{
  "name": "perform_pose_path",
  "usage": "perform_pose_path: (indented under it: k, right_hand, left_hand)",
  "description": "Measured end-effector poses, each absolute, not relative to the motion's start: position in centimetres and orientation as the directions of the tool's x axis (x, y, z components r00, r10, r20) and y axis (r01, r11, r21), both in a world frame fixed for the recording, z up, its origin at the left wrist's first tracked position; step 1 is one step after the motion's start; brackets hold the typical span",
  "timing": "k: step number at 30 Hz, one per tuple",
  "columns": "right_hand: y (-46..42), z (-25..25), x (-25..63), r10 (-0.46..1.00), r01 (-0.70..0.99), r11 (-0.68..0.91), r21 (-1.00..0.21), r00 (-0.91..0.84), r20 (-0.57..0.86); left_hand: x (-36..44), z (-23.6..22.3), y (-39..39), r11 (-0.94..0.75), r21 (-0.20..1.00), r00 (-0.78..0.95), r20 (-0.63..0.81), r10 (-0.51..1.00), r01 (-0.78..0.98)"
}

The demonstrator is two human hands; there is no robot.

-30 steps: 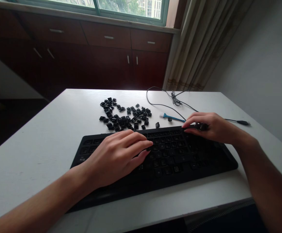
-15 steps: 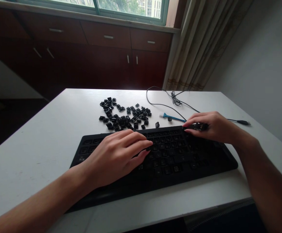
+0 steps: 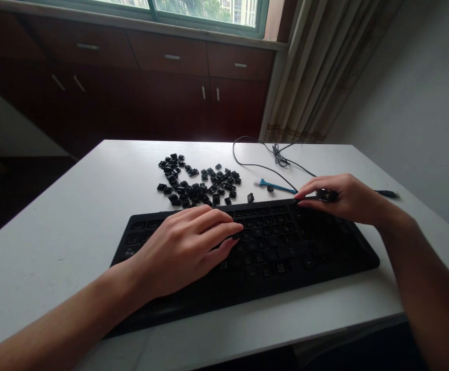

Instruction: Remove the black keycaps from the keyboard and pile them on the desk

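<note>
A black keyboard (image 3: 193, 299) lies slanted across the table, with many of its key spots bare of caps. My left hand (image 3: 189, 239) rests over its middle, thumb and index finger close together around a small dark bit that I cannot make out. At the keyboard's far edge, my right hand (image 3: 340, 196) pinches a small dark tool with a shiny part (image 3: 326, 195). The tool's kind is unclear, and its tip is hidden at my fingertips. Loose black keycaps (image 3: 197, 193) lie heaped behind the keyboard. Two single keycaps (image 3: 251, 197) sit apart from the heap.
A blue-handled brush (image 3: 274, 185) lies behind the keyboard near my right hand. The black cable (image 3: 247, 165) loops over the back of the white table (image 3: 54, 221), its plug (image 3: 387, 194) at the right. Dark red cabinets (image 3: 162, 103) stand beyond.
My right hand has shifted slightly to the right and away along the keyboard's far edge, with the tool still in it. The left hand stays in place.
</note>
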State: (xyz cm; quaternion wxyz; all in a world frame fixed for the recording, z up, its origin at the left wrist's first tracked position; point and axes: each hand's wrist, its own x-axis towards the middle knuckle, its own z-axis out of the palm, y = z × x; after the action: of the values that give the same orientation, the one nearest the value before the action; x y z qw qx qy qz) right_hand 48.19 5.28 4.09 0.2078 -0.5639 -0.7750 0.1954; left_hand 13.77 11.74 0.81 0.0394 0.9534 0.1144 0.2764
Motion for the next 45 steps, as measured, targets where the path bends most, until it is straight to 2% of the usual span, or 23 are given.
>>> perform_pose_path:
  k: [18, 31, 35, 37, 40, 42, 45]
  right_hand:
    - [5.1, 4.4, 47.7, 0.93, 0.79, 0.351, -0.503, -0.358, 0.086]
    - [5.2, 4.4, 47.8, 0.943, 0.799, 0.308, -0.517, -0.327, 0.058]
    - [4.7, 4.9, 47.4, 0.971, 0.789, 0.235, -0.568, -0.221, 0.095]
    - [4.5, 5.0, 46.7, 0.973, 0.698, 0.212, -0.684, -0.082, 0.217]
    - [4.8, 4.9, 44.9, 0.899, 0.417, 0.316, -0.852, 0.156, 0.409]
    - [5.2, 5.1, 43.5, 0.875, 0.219, 0.368, -0.904, 0.248, 0.416]
    - [5.8, 6.3, 41.7, 0.899, 0.072, 0.344, -0.936, 0.262, 0.351]
  left_hand:
    - [13.6, 0.9, 11.7, -0.97, 0.129, 0.825, 0.51, 0.243, 0.206]
    - [13.8, 0.9, 11.7, -0.971, 0.136, 0.82, 0.52, 0.24, 0.197]
    - [13.8, 0.9, 11.7, -0.97, 0.14, 0.818, 0.521, 0.242, 0.198]
    - [13.8, 0.9, 11.7, -0.97, 0.145, 0.819, 0.52, 0.243, 0.195]
    - [13.7, 0.7, 11.8, -0.968, 0.155, 0.822, 0.511, 0.251, 0.199]
    - [13.7, 0.7, 11.8, -0.967, 0.16, 0.822, 0.509, 0.254, 0.2]
    - [13.8, 0.6, 11.8, -0.968, 0.158, 0.82, 0.516, 0.249, 0.194]
